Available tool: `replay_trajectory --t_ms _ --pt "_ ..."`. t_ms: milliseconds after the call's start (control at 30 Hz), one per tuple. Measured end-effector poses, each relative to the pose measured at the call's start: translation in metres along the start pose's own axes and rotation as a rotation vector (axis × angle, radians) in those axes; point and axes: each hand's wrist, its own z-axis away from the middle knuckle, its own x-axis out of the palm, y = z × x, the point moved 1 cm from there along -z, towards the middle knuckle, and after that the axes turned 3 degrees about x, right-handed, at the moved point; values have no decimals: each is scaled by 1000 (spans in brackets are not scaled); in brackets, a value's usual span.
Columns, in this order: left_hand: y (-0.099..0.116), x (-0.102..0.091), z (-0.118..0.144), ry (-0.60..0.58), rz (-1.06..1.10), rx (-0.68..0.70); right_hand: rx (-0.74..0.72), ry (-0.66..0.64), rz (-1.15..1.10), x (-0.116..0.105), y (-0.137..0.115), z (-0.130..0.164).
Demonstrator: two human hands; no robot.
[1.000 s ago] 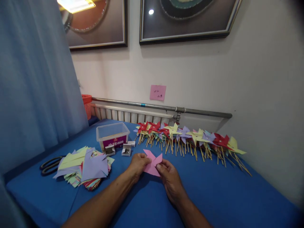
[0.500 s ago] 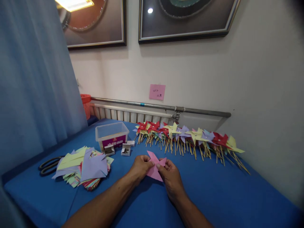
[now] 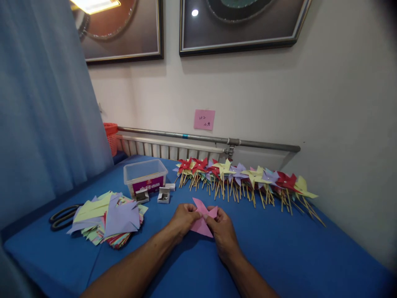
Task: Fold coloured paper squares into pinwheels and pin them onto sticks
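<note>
Presently, the left hand point(image 3: 185, 219) and the right hand point(image 3: 223, 232) grip a pinwheel-shaped pink paper point(image 3: 201, 227) above the blue-covered table point(image 3: 288, 252). Assembled pinwheels point(image 3: 256, 177) lie in a row beyond; a cut-paper pile point(image 3: 121, 219) lies to the left.

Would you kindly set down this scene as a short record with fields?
Left hand: gripping the pink paper at its left side
Right hand: gripping the same paper at its right, thumb near the middle
Left of hands: pile of cut paper; scissors, only handles showing
Back left: clear plastic tub, two small open boxes before it
Back right: row of pinwheels on sticks
Surface: blue cloth
</note>
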Motion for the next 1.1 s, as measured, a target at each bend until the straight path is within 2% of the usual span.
replay_trajectory --t_ms 167,367,733,867,933,1000,1100 --pt "0 0 2 -48 57 -28 -27 16 63 -1 3 -2" --pt "1 -1 2 -46 7 2 -52 20 121 -3 5 -5" --pt "-7 -4 -4 17 -102 -24 -55 -3 205 -1 -4 -2" --pt "-2 -3 -2 65 -15 -45 -72 -51 121 4 -6 0" --pt "1 -4 -2 126 91 -57 -105 -60 116 5 -7 4" --pt "3 -5 -3 176 198 -70 -185 -42 208 6 -9 9" --pt "3 -9 -7 245 311 -57 -417 -63 453 7 -10 19"
